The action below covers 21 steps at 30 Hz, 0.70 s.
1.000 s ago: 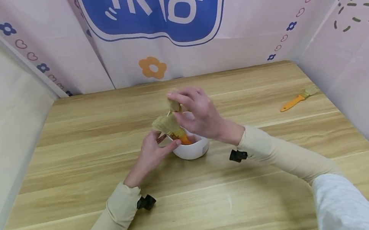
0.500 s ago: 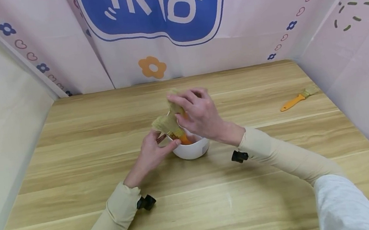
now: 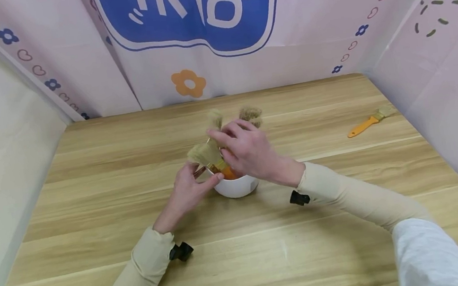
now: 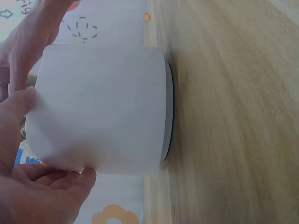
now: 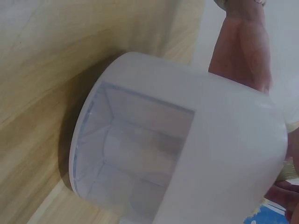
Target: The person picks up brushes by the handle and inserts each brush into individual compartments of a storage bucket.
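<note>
A white round-sided holder (image 3: 236, 189) stands on the table in the head view, with several paintbrushes in it, bristles up. One brush with pale bristles (image 3: 203, 153) leans left over the rim, its orange handle (image 3: 229, 172) inside. My left hand (image 3: 189, 188) grips the holder's left side, thumb at the rim, as the left wrist view also shows. My right hand (image 3: 251, 150) is over the opening, fingers curled at a second upright paintbrush (image 3: 216, 118) and seeming to pinch it below the bristles. Darker bristles (image 3: 250, 114) rise behind that hand; their handle is hidden.
Another paintbrush (image 3: 366, 124) with an orange handle lies at the table's right side. A clear window panel (image 5: 135, 144) shows on the holder in the right wrist view. Printed cloth walls (image 3: 301, 65) border the wooden table (image 3: 244, 265) at back and sides.
My right hand has moved down toward the holder's opening from the bristle tips, and the darker bristles behind it have come into sight. The left hand has stayed put.
</note>
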{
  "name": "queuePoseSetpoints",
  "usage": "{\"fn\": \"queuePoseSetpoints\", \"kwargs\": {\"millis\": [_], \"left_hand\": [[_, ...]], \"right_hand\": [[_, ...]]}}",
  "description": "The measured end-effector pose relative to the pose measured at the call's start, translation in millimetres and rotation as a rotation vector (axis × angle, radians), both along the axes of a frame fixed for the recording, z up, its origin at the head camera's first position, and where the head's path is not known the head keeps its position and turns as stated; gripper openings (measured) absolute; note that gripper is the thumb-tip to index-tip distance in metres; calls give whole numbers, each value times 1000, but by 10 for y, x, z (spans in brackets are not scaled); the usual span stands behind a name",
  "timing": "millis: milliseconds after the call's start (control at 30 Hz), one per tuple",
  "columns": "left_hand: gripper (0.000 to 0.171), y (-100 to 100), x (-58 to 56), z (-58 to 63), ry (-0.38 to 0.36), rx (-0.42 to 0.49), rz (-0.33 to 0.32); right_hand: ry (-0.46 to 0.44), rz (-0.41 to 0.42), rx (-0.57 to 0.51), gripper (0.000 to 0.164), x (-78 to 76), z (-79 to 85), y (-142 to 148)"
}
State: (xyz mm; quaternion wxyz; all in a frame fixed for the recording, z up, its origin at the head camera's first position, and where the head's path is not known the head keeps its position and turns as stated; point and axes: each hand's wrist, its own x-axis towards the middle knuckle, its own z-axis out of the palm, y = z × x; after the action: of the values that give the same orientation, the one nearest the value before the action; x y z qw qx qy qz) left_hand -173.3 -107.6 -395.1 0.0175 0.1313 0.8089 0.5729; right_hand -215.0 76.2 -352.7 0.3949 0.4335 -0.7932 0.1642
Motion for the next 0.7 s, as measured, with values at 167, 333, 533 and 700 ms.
{"fn": "queuePoseSetpoints", "kwargs": {"millis": [167, 333, 533, 700], "left_hand": [[66, 4, 1, 4, 5, -2, 1], [66, 2, -2, 0, 11, -16, 0], [65, 2, -8, -1, 4, -35, 1], [65, 6, -13, -14, -3, -28, -3]], "right_hand": [[-56, -9, -13, 40, -31, -54, 3], [-151, 1, -35, 45, -50, -63, 36], [-170, -14, -18, 46, -54, -39, 19], [-154, -58, 27, 48, -64, -31, -28]]}}
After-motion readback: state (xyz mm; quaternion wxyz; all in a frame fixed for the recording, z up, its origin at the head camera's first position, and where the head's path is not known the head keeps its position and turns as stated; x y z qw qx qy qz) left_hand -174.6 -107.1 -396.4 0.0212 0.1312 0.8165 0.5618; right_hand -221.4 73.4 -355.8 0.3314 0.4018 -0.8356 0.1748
